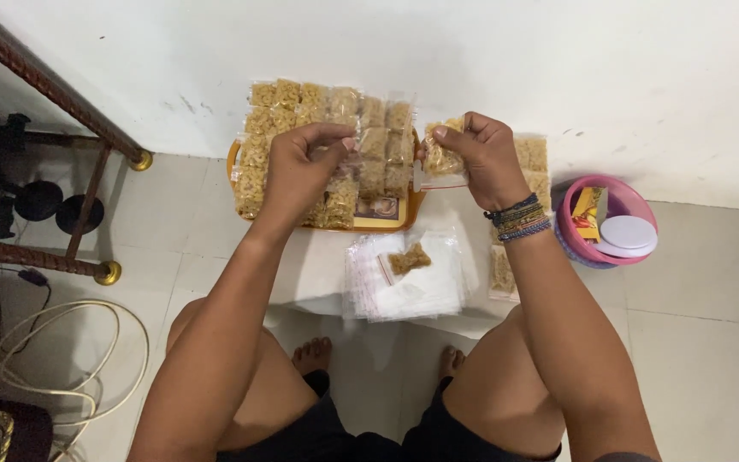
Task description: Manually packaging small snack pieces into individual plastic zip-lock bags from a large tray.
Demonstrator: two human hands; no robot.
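White wall and pale tiled floor behind a low white worktop (pixel 318 274), seen from above with bare knees and feet below. Right hand (pixel 482 158) clenched on a small clear bag of yellow snack pieces (pixel 443 158), held up over the worktop just right of the orange tray (pixel 234 158). Left hand (pixel 301 167) raised over the tray with fingertips pinched together near the bag's mouth; whether pinching the bag's strip or only air, impossible to tell. Filled bags (pixel 335 120) laid in overlapping rows on the tray, more at the right edge (pixel 530 156). Stack of empty clear bags (pixel 404 291) near the worktop's front edge, one loose snack piece (pixel 409 258) on top. Pink bowl (pixel 571 224) with a white lid on the floor to the right.

Judged step: closing the bag. For a clean seal, best to keep the contents settled low, clear of the mouth; to hold the mouth flat and level between both hands; to press along the strip from one end across to the other; to avoid squeezing the brittle pieces.
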